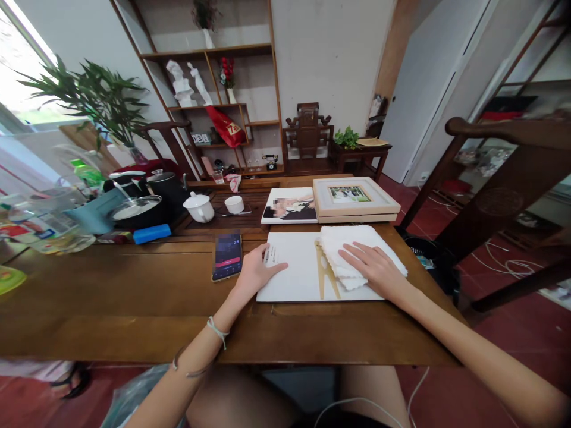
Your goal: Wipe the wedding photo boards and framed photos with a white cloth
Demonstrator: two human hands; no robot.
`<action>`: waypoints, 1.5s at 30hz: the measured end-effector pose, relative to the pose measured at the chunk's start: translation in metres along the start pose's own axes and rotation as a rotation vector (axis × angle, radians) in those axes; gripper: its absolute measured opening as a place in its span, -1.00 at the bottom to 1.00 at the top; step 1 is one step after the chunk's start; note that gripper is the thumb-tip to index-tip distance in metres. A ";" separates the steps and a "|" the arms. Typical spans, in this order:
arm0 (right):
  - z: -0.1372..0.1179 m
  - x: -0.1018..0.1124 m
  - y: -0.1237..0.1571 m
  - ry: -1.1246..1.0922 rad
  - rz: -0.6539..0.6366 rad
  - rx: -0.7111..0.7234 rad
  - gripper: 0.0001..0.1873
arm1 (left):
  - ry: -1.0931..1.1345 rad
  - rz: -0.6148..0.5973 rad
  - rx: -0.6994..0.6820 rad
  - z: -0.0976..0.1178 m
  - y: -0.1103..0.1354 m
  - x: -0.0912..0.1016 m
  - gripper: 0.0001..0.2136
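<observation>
A white flat panel lies on the wooden table in front of me, with a small printed label near its upper left corner. My left hand rests on its left edge, thumb stretched across the surface and fingers along the side. On the panel's right part lies a folded white cloth with a scalloped border. My right hand is laid flat on this cloth, fingers extended. A tan A-shaped piece shows on the panel, partly covered by the cloth.
Behind the panel lie a photo print and a framed picture. A phone is left of my left hand. Farther left stand a white lidded cup, a black kettle and a blue block. A wooden chair stands right.
</observation>
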State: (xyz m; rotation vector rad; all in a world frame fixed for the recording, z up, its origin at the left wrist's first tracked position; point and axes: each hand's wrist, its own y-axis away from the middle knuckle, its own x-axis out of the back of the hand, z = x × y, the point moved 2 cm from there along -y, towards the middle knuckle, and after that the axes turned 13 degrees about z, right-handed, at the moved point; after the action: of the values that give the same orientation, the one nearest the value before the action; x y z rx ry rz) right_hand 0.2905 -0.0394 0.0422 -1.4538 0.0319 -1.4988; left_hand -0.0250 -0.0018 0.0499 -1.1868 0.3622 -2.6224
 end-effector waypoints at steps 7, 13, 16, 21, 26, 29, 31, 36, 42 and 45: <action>0.000 0.001 -0.001 -0.011 -0.028 -0.016 -0.27 | -0.141 -0.017 -0.103 0.009 0.006 0.002 -0.51; 0.000 0.000 0.000 -0.034 -0.030 -0.046 -0.27 | -0.143 -0.006 -0.238 -0.002 0.005 -0.005 -0.53; 0.001 0.001 -0.001 -0.045 -0.035 -0.056 -0.24 | -0.076 -0.001 -0.399 -0.002 0.004 -0.011 -0.60; 0.002 0.000 -0.001 -0.054 -0.028 -0.064 -0.19 | -0.077 -0.098 -0.484 0.004 0.008 -0.024 -0.62; 0.001 -0.001 0.001 -0.052 0.000 -0.055 -0.23 | -0.125 -0.092 -0.408 0.002 0.010 -0.029 -0.60; 0.006 0.008 0.001 -0.023 0.081 -0.067 -0.28 | -0.076 -0.083 -0.430 -0.002 0.009 -0.031 -0.57; 0.014 0.017 0.000 0.019 0.176 -0.108 -0.29 | -0.052 -0.079 -0.430 -0.004 0.009 -0.032 -0.57; 0.031 0.020 -0.009 0.047 0.158 -0.146 -0.27 | -0.035 -0.074 -0.426 -0.007 0.009 -0.035 -0.57; 0.024 -0.017 -0.026 -0.150 -0.143 -0.130 -0.35 | -0.051 -0.071 -0.449 -0.007 0.009 -0.035 -0.57; 0.023 -0.024 -0.035 -0.198 -0.200 -0.229 -0.32 | -0.057 -0.066 -0.458 -0.008 0.009 -0.036 -0.57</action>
State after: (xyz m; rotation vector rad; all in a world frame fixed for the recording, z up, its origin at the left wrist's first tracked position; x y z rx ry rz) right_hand 0.2810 0.0074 0.0526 -1.8302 -0.0660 -1.5411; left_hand -0.0072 0.0019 0.0171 -1.4209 0.9671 -2.6329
